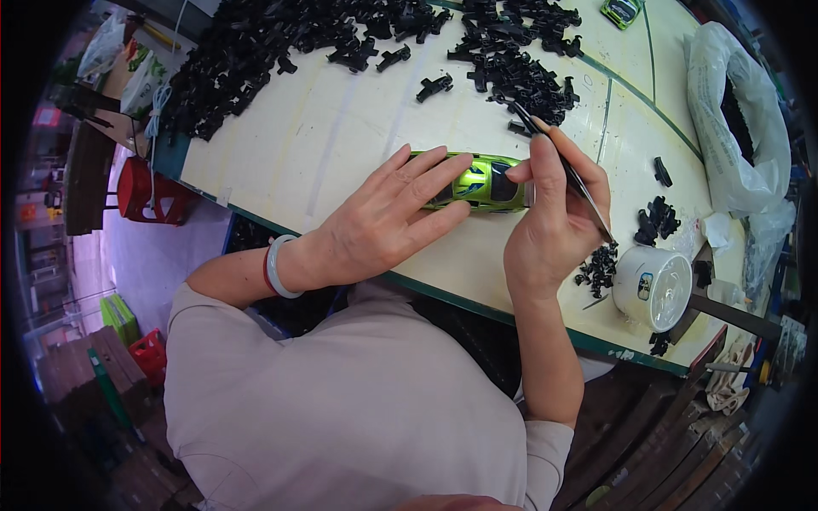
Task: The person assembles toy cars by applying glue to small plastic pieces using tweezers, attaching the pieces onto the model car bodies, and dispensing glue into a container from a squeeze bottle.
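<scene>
A shiny green toy car with dark windows lies on the pale tabletop in front of me. My left hand covers its left end, gripping it between the thumb and the fingers laid across the roof. Held slantwise in my right hand is a pair of dark tweezers, tips pointing away toward the black parts. The thumb of that hand touches the car's right end. What lies under my left fingers is hidden.
Black plastic parts are heaped along the far side, with another pile beside them. Small black pieces lie near a white tape roll at right. A plastic bag and another green toy car stand farther off.
</scene>
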